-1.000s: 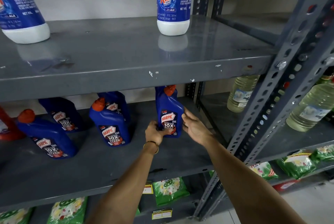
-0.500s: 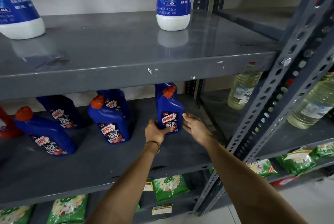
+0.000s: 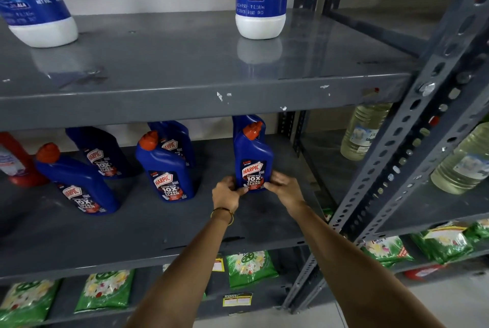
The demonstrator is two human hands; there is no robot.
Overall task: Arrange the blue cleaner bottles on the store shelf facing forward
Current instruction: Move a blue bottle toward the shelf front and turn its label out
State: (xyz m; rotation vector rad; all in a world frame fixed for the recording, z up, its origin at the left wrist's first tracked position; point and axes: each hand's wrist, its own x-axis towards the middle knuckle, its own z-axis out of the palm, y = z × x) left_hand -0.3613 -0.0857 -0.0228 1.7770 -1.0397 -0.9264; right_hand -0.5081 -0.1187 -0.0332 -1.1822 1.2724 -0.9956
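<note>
- Left hand: fingers curled around the lower left side of the blue bottle, thumb on its front label.
- Right hand: grips the lower right side.
- Bottle: upright, label forward, near the right end of the middle shelf.

Glossy blue plastic bottle, chipped grey painted metal shelf with faint sheen, shiny green pouches

Middle shelf: held bottle at right, another directly behind; four bottles stand left.
</note>
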